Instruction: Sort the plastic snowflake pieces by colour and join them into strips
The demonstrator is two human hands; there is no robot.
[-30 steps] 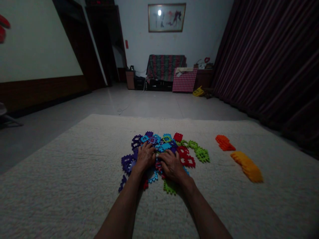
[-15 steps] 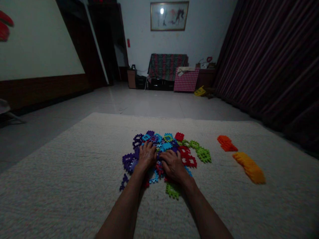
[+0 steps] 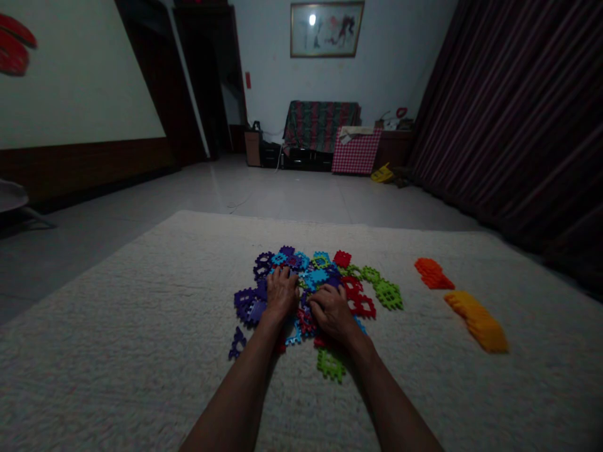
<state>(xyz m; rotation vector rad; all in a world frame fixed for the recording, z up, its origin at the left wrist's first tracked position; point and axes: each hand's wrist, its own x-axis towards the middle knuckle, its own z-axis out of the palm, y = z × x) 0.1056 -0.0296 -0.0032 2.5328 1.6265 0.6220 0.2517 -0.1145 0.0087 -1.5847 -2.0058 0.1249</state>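
A heap of flat plastic puzzle tiles (image 3: 325, 279) in purple, blue, red and green lies on a cream rug (image 3: 141, 351). My left hand (image 3: 281, 292) rests palm down on the heap's left middle, fingers curled over purple and blue tiles. My right hand (image 3: 332, 310) lies beside it, fingers bent and pressed onto tiles in the middle. What the fingers hold, if anything, is hidden in the dim light. A green tile (image 3: 331, 365) lies near my right wrist.
To the right on the rug lie a row of orange tiles (image 3: 432, 274) and a row of yellow tiles (image 3: 477, 320). Beyond the rug are a tiled floor, a covered sofa (image 3: 321, 129), a checkered box (image 3: 355, 152) and dark curtains (image 3: 518, 119) along the right.
Both hands have stayed on the heap, shifting slightly. The view has drifted a little to the left, so everything sits slightly further right.
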